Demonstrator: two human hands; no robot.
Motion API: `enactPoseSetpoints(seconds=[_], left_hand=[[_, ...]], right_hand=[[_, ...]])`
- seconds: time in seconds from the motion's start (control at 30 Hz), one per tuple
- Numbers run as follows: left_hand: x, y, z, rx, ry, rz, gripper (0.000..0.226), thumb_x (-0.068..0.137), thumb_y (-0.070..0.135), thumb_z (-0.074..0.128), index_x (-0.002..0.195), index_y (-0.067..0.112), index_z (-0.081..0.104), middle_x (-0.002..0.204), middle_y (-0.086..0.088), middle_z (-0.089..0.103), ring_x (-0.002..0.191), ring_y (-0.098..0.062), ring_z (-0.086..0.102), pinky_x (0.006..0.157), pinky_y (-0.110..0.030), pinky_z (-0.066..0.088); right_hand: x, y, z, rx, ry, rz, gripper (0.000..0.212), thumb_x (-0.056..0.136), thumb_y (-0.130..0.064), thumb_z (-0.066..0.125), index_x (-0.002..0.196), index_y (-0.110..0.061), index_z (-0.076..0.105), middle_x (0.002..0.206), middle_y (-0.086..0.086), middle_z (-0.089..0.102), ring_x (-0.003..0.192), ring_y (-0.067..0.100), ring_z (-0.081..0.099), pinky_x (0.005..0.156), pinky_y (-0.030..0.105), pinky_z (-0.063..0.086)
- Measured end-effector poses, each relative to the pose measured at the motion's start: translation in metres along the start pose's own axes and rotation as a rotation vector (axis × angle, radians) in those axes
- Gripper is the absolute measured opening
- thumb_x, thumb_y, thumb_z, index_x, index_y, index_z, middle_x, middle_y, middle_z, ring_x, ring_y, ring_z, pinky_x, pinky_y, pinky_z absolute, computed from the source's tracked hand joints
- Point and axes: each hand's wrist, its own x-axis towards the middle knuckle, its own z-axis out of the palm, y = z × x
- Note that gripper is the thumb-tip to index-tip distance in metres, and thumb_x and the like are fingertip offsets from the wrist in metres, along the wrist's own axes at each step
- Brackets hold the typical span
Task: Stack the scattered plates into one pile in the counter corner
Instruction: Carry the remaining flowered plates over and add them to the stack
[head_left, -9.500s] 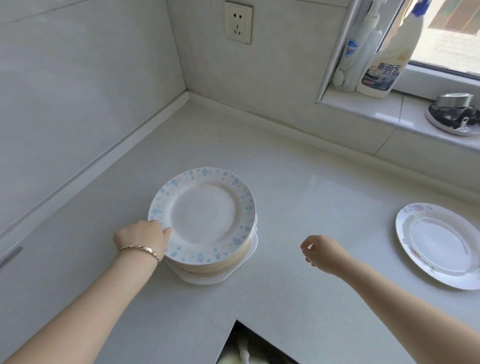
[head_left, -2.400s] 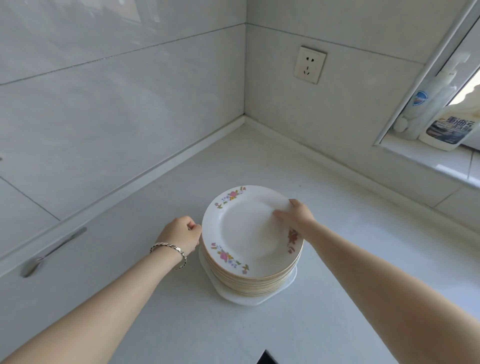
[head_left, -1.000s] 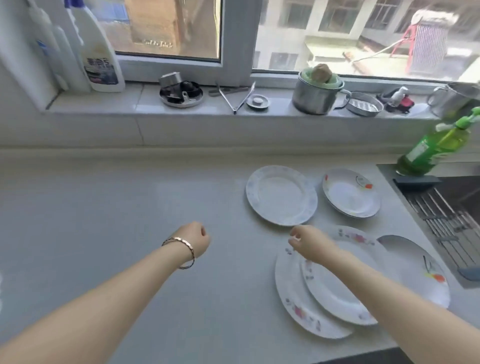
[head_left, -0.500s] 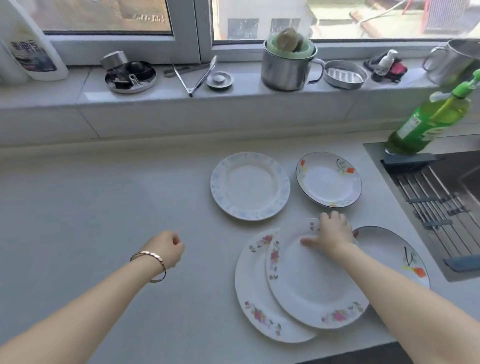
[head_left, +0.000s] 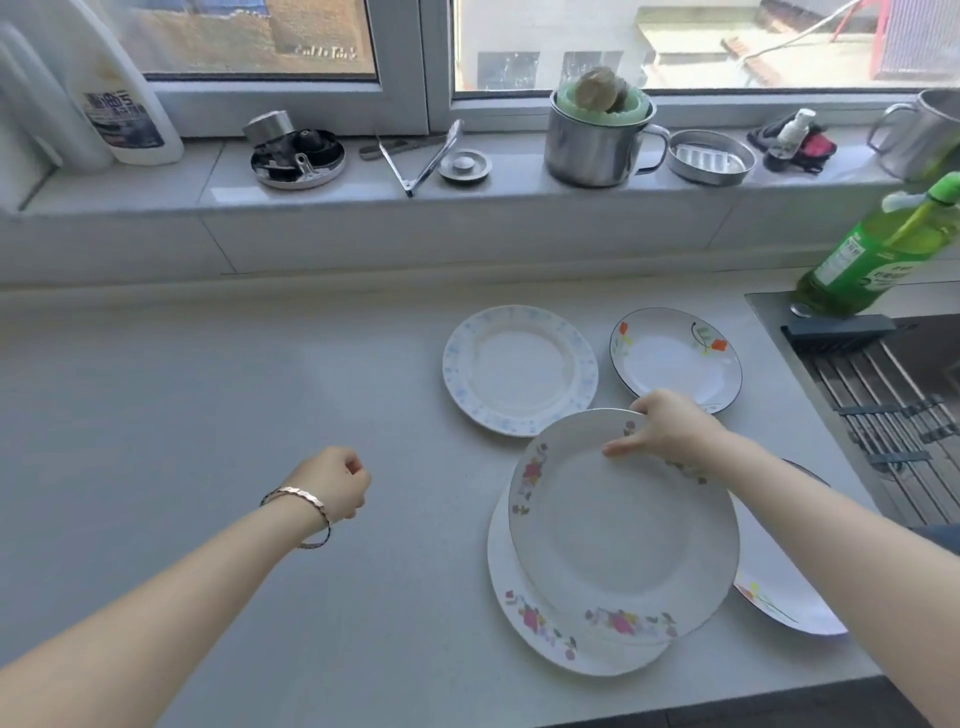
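Left hand (head_left: 332, 480) hovers over the counter (head_left: 182, 415), curled up, holding nothing. We're at pickup of the next plate. Blue plate (head_left: 519, 369) sits further back, on its own. In front of it two floral plates overlap. Right hand (head_left: 670, 431) pinches the far rim of the top plate (head_left: 618, 530), thumb on top; the far edge looks slightly lifted. Lower plate (head_left: 524, 618) lies flat beneath. Orange plate (head_left: 675, 358) is near the sink (head_left: 883, 395), and another is half hidden under the right arm. The corner pile is out of view. Next we lift clear without dragging the lower plate, then carry it to the pile.
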Motion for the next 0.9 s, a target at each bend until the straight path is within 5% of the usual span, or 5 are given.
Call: enactPoseSetpoints(seconds=[0.27,0.47,0.63,0.8,0.9], left_hand=[[-0.033,-0.089,-0.073,-0.160,0.238,-0.110,0.022,0.090,0.011,0.043,0.068,0.014,0.048,0.064,-0.001,0.063,0.057,-0.017,0.059,0.054,-0.022,0.039],[-0.077,-0.204,-0.146,-0.212,0.408,-0.254,0.026,0.089,0.008,0.045,0.064,0.016,0.047,0.059,-0.001,0.062,0.057,-0.022,0.061,0.057,-0.024,0.042],[-0.123,-0.304,-0.211,-0.229,0.543,-0.341,0.018,0.086,0.012,0.046,0.071,0.010,0.055,0.072,-0.012,0.070,0.066,-0.027,0.066,0.078,-0.032,0.052],[-0.159,-0.401,-0.255,-0.286,0.639,-0.441,0.020,0.085,0.016,0.049,0.065,0.014,0.053,0.081,-0.014,0.073,0.081,-0.033,0.070,0.080,-0.038,0.055],[-0.173,-0.441,-0.265,-0.329,0.636,-0.477,0.021,0.084,0.013,0.048,0.064,0.016,0.049,0.073,-0.010,0.071,0.080,-0.032,0.070,0.078,-0.036,0.054]], right_hand=[[-0.023,-0.138,0.041,0.561,0.034,-0.084,0.039,0.079,-0.024,0.072,0.053,-0.012,0.045,0.036,-0.001,0.044,0.023,0.007,0.039,0.031,0.012,0.030],[-0.061,-0.281,0.109,0.842,-0.124,-0.177,0.023,0.082,-0.020,0.069,0.081,-0.002,0.056,0.055,0.009,0.048,0.019,0.007,0.040,0.027,0.012,0.034],[-0.097,-0.398,0.182,0.861,-0.202,-0.223,0.027,0.081,-0.022,0.071,0.074,-0.003,0.054,0.055,0.008,0.047,0.019,0.009,0.038,0.027,0.015,0.035],[-0.129,-0.499,0.252,0.801,-0.240,-0.256,0.029,0.078,-0.026,0.073,0.062,-0.010,0.054,0.056,0.006,0.053,0.025,0.008,0.048,0.034,0.017,0.042],[-0.143,-0.540,0.287,0.757,-0.229,-0.266,0.029,0.078,-0.028,0.072,0.061,-0.011,0.054,0.059,0.007,0.056,0.049,0.022,0.054,0.060,0.032,0.050]])
